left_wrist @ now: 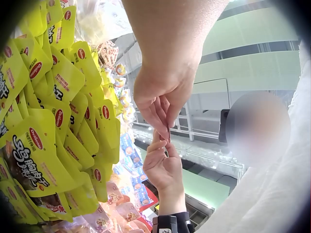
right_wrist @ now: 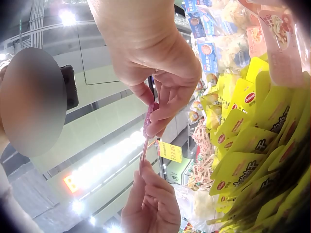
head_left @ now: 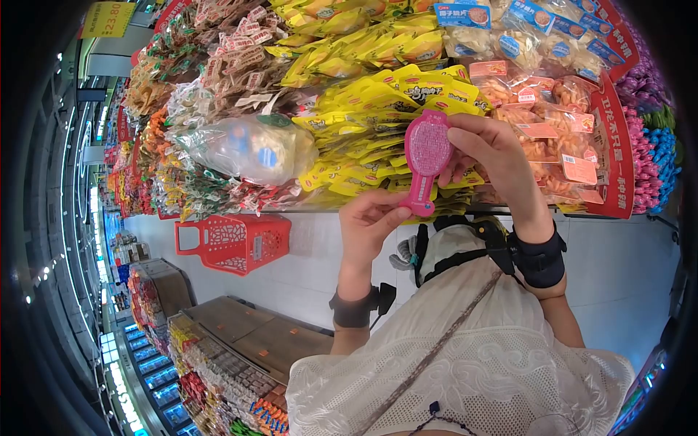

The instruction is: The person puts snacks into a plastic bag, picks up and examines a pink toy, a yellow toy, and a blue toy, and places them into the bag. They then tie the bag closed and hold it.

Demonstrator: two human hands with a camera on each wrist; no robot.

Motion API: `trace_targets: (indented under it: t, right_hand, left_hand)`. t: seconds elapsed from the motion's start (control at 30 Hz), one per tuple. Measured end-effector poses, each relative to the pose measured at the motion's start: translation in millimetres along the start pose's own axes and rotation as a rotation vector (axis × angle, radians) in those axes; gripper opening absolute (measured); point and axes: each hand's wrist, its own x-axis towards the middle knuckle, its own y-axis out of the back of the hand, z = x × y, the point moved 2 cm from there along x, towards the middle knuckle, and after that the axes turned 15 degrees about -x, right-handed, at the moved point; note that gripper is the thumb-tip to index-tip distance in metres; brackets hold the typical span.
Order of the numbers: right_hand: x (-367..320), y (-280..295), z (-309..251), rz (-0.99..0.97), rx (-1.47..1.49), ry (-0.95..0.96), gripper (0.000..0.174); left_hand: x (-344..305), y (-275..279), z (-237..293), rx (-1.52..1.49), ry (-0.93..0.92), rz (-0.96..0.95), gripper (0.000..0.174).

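Both hands hold a flat pink paddle-shaped thing (head_left: 429, 149), upright over the front edge of the snack display. Its wide rounded head carries pale print, and a narrow handle runs down from it. At the handle's lower end, my left hand (head_left: 374, 218) pinches it between thumb and fingers. My right hand (head_left: 498, 149) grips the right edge of the head. Seen edge-on in the right wrist view, the pink thing (right_wrist: 148, 121) is thin. Behind it stand rows of yellow snack packets (head_left: 363, 145). In the left wrist view the fingers mostly hide it.
Clear packs with pink labels (head_left: 542, 131) lie on the right of the display, inside a red printed border (head_left: 614, 145). A large clear bag (head_left: 251, 149) sits on the left. Below, a red shopping basket (head_left: 247, 243) stands on the floor near brown-topped shelves (head_left: 247, 327).
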Motion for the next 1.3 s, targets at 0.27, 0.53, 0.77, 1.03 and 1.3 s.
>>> trace_targets:
  t: [0.27,0.53,0.77,1.03,1.3]
  right_hand:
    - [-0.9,0.2,0.8,0.004,0.002,-0.005,0.026]
    - [-1.6,0.5,-0.4,0.001,0.002,0.004,0.026]
    - [-1.7,0.8,-0.1,0.001,0.001,0.001,0.026]
    - [-0.9,-0.5,0.0,0.042,0.032,0.011,0.027]
    - [2.5,-4.3,1.1,0.028,0.224,0.093,0.028]
  left_hand:
    - [-0.1,-2.2,-0.7,0.011,-0.005,0.035,0.019]
    - [0.2,-4.3,0.1,0.038,-0.004,0.060,0.020]
    - [0.0,-0.1,-0.7,0.014,-0.003,0.005,0.018]
    - [5.2,-9.3,3.2,-0.027,-0.045,0.052,0.021]
    - [11.5,-15.1,-0.7,0.689,-0.796,0.103,0.027]
